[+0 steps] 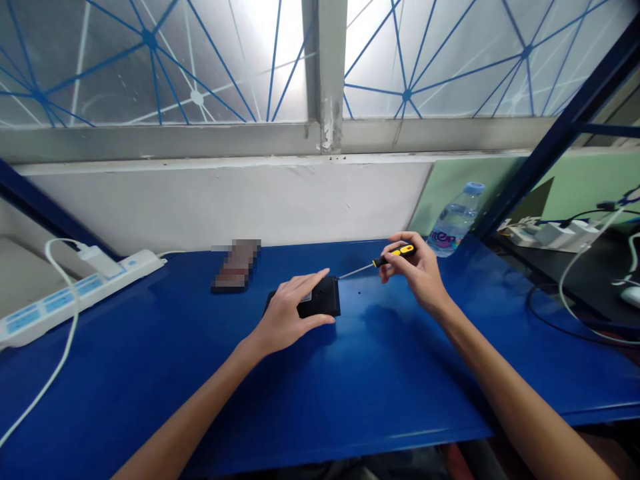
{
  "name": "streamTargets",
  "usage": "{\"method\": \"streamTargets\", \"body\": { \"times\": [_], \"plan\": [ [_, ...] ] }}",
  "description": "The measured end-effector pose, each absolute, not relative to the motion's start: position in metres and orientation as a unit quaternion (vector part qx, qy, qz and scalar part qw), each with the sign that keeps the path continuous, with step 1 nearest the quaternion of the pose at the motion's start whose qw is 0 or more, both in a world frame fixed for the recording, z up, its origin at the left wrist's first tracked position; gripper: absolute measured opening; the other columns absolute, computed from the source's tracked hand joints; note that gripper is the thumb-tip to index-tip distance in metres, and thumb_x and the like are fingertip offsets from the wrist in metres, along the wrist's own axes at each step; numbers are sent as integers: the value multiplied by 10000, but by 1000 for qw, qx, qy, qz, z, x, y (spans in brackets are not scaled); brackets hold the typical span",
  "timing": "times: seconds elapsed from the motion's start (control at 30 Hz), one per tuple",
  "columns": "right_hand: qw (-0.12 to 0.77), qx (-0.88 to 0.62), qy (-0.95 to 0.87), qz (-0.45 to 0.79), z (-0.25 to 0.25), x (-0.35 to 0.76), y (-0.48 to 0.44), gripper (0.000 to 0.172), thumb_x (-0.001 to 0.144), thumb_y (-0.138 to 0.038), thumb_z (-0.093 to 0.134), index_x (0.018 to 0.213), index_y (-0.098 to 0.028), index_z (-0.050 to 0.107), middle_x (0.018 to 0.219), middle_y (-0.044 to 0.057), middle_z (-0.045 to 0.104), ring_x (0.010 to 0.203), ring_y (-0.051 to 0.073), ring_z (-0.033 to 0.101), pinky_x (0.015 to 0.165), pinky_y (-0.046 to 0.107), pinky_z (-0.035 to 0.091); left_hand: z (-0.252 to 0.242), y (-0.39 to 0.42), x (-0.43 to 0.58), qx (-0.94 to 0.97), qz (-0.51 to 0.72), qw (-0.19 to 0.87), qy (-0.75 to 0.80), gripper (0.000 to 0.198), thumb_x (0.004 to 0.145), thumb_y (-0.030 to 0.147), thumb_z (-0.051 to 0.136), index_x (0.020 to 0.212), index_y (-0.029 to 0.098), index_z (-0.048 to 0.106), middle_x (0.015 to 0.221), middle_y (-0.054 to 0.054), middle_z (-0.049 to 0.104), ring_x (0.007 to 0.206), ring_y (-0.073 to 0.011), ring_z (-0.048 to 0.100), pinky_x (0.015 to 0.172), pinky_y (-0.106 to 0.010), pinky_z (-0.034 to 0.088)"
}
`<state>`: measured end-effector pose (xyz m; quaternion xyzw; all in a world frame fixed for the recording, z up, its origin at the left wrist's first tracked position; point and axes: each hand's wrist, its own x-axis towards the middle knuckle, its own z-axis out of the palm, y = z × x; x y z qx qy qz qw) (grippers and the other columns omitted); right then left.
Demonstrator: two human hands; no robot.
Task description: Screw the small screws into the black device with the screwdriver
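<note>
Under left fingers [305, 287], black box [324, 298].

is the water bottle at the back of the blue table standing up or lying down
Tilted, not upright: the water bottle leans against the wall with its blue cap up and to the right, beyond the right hand.

Glossy smooth blue-painted bench [350, 387]; matt black plastic rectangular box [323, 298]; yellow-and-black plastic-handled screwdriver [395, 253] with thin metal shaft; clear plastic water bottle [455, 223].

I count one black box [320, 297] under my left hand [287, 315], one screwdriver [380, 261] in my right hand [417, 270], one bottle [456, 221] beyond it.
</note>
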<state>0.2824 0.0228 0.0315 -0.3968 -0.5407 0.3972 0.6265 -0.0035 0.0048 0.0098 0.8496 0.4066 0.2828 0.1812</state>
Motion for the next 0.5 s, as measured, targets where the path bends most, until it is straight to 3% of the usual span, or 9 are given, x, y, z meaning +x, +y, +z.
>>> {"method": "streamTargets", "body": {
  "times": [0.2, 0.3, 0.4, 0.5],
  "plan": [
    [620, -455, -567, 294, 27, 285, 22, 451, 823, -490, 844, 1065, -235, 561, 587, -73, 641, 430, 169, 657, 451, 273, 529, 11, 4, -5, 854, 290, 175, 396, 761, 927, 457, 771, 1597, 371, 418, 1565, -77, 579, 1446, -321, 531, 1179, -550, 434],
    [612, -441, -580, 307, 26, 285, 23, 419, 891, -530, 765, 1103, -231, 562, 681, -54, 661, 454, 151, 663, 463, 273, 544, 12, 5, -5, 853, 294, 175, 395, 750, 932, 461, 766, 1593, 372, 424, 1563, -76, 580, 1445, -324, 529, 1173, -553, 439],
    [609, -396, -586, 359, 26, 285, 24, 482, 865, -510, 792, 1165, -239, 531, 862, -26, 699, 495, 142, 679, 481, 289, 567, 12, 5, -5, 851, 292, 173, 400, 747, 926, 470, 770, 1587, 372, 435, 1554, -80, 588, 1432, -333, 539, 1160, -559, 449],
    [614, -405, -578, 354, 27, 285, 23, 482, 832, -476, 834, 1133, -235, 545, 773, -44, 691, 474, 148, 668, 464, 282, 549, 11, 5, -5, 856, 290, 168, 394, 748, 925, 459, 771, 1587, 369, 436, 1535, -81, 605, 1420, -335, 551, 1155, -557, 454]
  ]
}}
